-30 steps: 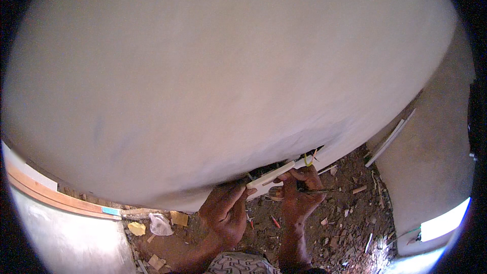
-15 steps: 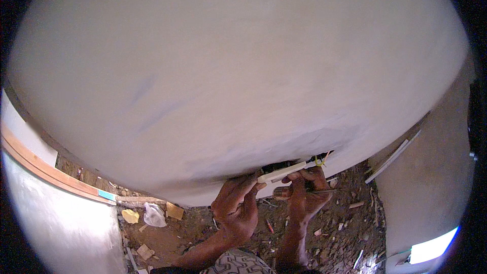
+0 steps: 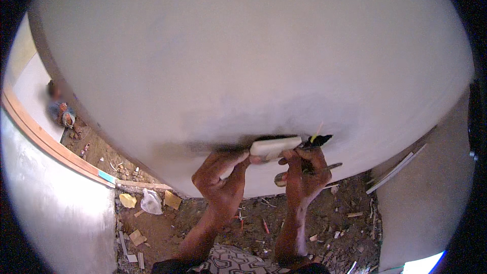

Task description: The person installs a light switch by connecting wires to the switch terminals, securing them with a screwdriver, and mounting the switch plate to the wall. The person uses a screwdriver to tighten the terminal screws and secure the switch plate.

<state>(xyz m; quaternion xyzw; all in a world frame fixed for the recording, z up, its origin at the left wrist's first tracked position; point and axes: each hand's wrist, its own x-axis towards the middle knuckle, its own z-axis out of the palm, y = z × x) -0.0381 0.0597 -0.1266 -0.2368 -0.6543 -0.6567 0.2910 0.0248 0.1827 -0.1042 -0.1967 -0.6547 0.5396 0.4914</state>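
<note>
A white rectangular plate, like a switch or socket cover [image 3: 274,148], is held up against the pale wall [image 3: 243,71]. My left hand [image 3: 223,177] pinches its left end between thumb and fingers. At the other end, the fingers of my right hand [image 3: 307,172] grip the plate. Across that same palm lies a screwdriver [image 3: 280,179], its handle to the left and its shaft out to the right. Behind the plate is a dark opening [image 3: 320,141] in the wall, with a yellow-green wire [image 3: 313,137] at it. The plate's back is hidden.
Rubble and scraps cover the dirt floor [image 3: 167,233] below. A white plastic bag [image 3: 151,201] and red-handled pliers [image 3: 241,219] lie there. White conduit pieces [image 3: 396,169] lean by the right wall. A person [image 3: 61,106] is low down at the far left, beyond an orange-brown beam [image 3: 50,144].
Both hands and the plate now appear higher in the picture, and more of the plate's front face shows. The view has shifted, bringing the other person in at the left.
</note>
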